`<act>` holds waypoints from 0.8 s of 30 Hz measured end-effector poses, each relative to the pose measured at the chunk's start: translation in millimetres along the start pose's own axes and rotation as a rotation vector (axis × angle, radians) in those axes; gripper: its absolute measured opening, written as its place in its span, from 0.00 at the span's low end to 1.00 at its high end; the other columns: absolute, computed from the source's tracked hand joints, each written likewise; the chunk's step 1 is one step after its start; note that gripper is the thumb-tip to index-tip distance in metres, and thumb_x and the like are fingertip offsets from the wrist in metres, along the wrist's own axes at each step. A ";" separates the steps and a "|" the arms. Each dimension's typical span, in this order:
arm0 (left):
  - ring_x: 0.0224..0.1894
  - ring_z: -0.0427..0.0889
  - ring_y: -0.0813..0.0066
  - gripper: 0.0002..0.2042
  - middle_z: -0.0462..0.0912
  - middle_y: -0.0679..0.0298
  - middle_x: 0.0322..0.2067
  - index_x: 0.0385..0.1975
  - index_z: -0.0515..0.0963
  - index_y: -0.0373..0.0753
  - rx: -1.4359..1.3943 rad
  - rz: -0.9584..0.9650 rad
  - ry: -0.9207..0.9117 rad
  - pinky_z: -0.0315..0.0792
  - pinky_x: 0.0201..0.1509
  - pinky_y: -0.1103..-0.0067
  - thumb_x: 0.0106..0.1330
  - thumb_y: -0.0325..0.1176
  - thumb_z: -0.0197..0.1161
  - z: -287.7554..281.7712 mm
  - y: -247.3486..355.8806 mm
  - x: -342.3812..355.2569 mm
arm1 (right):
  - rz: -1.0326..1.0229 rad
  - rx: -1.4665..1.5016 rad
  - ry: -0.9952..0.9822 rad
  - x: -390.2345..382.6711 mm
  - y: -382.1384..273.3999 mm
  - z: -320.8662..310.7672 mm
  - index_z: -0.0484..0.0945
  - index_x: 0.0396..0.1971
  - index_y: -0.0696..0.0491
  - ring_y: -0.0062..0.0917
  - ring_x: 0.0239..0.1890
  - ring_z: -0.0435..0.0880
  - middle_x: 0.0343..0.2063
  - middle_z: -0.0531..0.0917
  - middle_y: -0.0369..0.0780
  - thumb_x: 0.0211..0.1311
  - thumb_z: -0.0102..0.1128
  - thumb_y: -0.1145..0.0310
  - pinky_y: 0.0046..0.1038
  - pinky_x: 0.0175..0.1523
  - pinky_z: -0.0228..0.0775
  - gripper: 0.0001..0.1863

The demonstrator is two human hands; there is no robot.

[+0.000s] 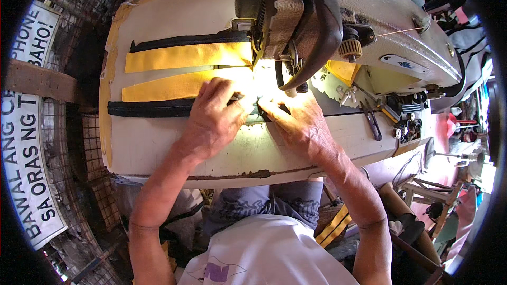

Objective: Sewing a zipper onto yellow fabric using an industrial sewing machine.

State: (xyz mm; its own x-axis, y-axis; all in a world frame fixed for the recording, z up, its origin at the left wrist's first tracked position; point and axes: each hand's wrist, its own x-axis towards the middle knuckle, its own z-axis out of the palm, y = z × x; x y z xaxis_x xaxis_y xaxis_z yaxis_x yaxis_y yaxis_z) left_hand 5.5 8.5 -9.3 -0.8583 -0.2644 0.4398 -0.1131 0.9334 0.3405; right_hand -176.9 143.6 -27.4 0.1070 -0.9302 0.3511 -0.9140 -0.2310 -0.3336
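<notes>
Two yellow fabric strips lie side by side on the sewing machine bed, running left from beneath the machine head. A long black fabric strip edges the nearer yellow one; another black strip lies along the farther one. My left hand is closed, its fingers bent and pinching the nearer black strip left of the needle area. Just to its right, my right hand grips the same strip between thumb and fingers, below the black curved lever. Bright lamp glare washes out the fabric between both hands.
Small scissors, a yellow-and-black cutter and metal parts lie right of my right hand. A yellow piece sits under the machine arm. The worn front edge runs before my lap. Wire mesh and signs stand left.
</notes>
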 end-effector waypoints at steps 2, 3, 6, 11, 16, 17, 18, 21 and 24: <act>0.51 0.76 0.59 0.14 0.78 0.60 0.45 0.43 0.81 0.37 0.036 0.007 0.004 0.71 0.56 0.65 0.57 0.26 0.66 -2.4 -7.8 7.0 | 0.000 0.022 0.053 0.4 -1.8 -0.4 0.77 0.49 0.54 0.43 0.42 0.79 0.37 0.81 0.46 0.58 0.57 0.71 0.43 0.47 0.69 0.17; 0.51 0.76 0.59 0.13 0.78 0.60 0.45 0.43 0.82 0.38 0.068 -0.009 0.012 0.71 0.56 0.65 0.57 0.26 0.66 -3.3 -13.2 11.8 | 0.009 0.046 0.064 0.7 -2.9 -1.0 0.77 0.50 0.55 0.43 0.43 0.78 0.38 0.81 0.47 0.59 0.58 0.72 0.43 0.48 0.69 0.17; 0.52 0.77 0.59 0.12 0.79 0.61 0.45 0.42 0.83 0.39 -0.055 0.045 -0.137 0.72 0.57 0.64 0.58 0.27 0.67 -5.3 -29.9 26.6 | 0.075 0.121 0.103 2.1 -5.6 -4.4 0.81 0.47 0.54 0.46 0.45 0.79 0.43 0.82 0.46 0.57 0.65 0.73 0.45 0.49 0.70 0.16; 0.50 0.79 0.62 0.13 0.80 0.61 0.44 0.44 0.82 0.40 0.079 0.226 -0.171 0.76 0.56 0.67 0.59 0.31 0.62 -7.5 -35.9 31.1 | 0.140 0.071 0.062 2.2 -7.9 -10.2 0.81 0.49 0.54 0.45 0.47 0.79 0.46 0.82 0.47 0.57 0.68 0.71 0.46 0.53 0.68 0.19; 0.49 0.79 0.64 0.13 0.80 0.61 0.43 0.43 0.81 0.36 0.300 0.312 -0.128 0.77 0.54 0.68 0.58 0.29 0.64 -2.8 -31.1 25.2 | 0.168 0.059 0.056 2.4 -5.8 -9.2 0.82 0.51 0.52 0.45 0.48 0.79 0.44 0.83 0.48 0.57 0.69 0.70 0.44 0.56 0.68 0.19; 0.48 0.79 0.63 0.13 0.80 0.60 0.42 0.42 0.80 0.36 0.148 0.233 -0.106 0.77 0.53 0.67 0.57 0.29 0.65 -1.3 -32.9 26.8 | 0.204 0.080 0.020 3.6 -4.1 -8.0 0.83 0.50 0.51 0.44 0.48 0.79 0.43 0.83 0.48 0.58 0.68 0.71 0.44 0.56 0.69 0.19; 0.48 0.79 0.62 0.12 0.79 0.60 0.42 0.41 0.80 0.35 -0.004 0.156 -0.083 0.77 0.53 0.67 0.56 0.28 0.67 -0.1 -35.0 28.3 | 0.241 0.099 -0.015 4.6 -2.2 -7.4 0.83 0.50 0.51 0.44 0.48 0.80 0.42 0.84 0.48 0.58 0.68 0.71 0.43 0.56 0.70 0.18; 0.48 0.79 0.61 0.12 0.79 0.60 0.42 0.40 0.79 0.35 -0.070 0.131 -0.076 0.76 0.54 0.64 0.56 0.28 0.68 0.5 -37.6 28.7 | 0.188 0.027 0.043 12.1 -0.5 3.4 0.84 0.48 0.51 0.43 0.42 0.84 0.38 0.85 0.46 0.58 0.67 0.75 0.40 0.50 0.76 0.16; 0.50 0.79 0.61 0.12 0.80 0.61 0.43 0.40 0.80 0.36 -0.071 0.126 -0.081 0.75 0.55 0.65 0.57 0.30 0.68 -0.9 -38.1 26.8 | 0.126 -0.028 0.130 15.1 -4.8 14.7 0.83 0.45 0.52 0.42 0.38 0.87 0.36 0.86 0.45 0.58 0.65 0.76 0.37 0.43 0.80 0.14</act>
State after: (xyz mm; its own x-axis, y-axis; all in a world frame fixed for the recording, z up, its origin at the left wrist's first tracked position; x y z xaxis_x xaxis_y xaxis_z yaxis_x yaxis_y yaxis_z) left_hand -12.7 -34.4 -9.7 -0.9013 -0.1230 0.4154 0.0314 0.9378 0.3458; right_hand -165.1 126.5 -33.4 -0.0593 -0.9062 0.4187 -0.9277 -0.1049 -0.3583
